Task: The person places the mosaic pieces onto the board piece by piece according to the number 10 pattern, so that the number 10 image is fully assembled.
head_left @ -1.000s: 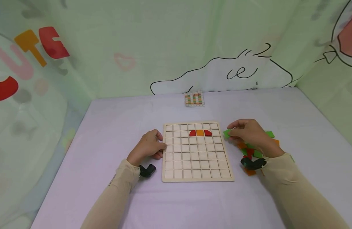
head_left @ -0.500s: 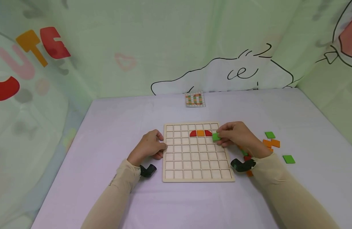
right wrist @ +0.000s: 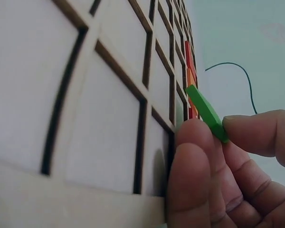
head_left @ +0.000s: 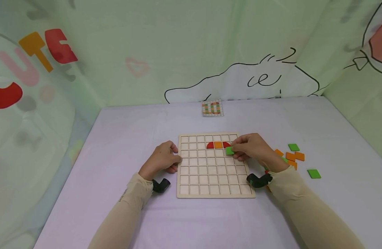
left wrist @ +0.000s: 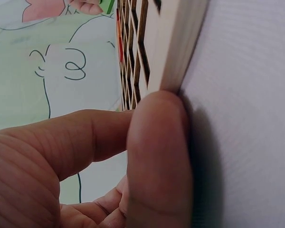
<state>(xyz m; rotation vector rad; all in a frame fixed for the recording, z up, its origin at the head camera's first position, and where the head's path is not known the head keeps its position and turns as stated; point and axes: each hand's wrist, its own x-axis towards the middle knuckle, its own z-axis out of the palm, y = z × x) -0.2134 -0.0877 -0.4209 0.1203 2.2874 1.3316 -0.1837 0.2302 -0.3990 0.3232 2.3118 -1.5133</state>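
Note:
A pale wooden grid board [head_left: 202, 180] lies flat on the table. My left hand [head_left: 161, 157] is at its left side; the left wrist view shows the thumb [left wrist: 156, 147] touching the board's edge, index finger alongside. My right hand [head_left: 253, 148] pinches a green square tile [head_left: 229, 150] over the upper right cells. Seen from the right wrist, the green tile [right wrist: 206, 111] is tilted, above the board surface. In a row near the far edge sit a red rounded piece [head_left: 210, 145], an orange square [head_left: 218, 145] and another red piece [head_left: 226, 145], partly covered by the green tile.
Right of the board lie several loose pieces, among them green tiles [head_left: 314, 174] and orange ones [head_left: 299, 156], with some hidden behind the right wrist. A small patterned card [head_left: 212, 108] lies behind the board. Printed cloth [head_left: 132, 45] hangs around the table.
My right hand has carried the green tile leftward from the loose pieces to over the board's upper right cells. The left hand has stayed at the board's edge.

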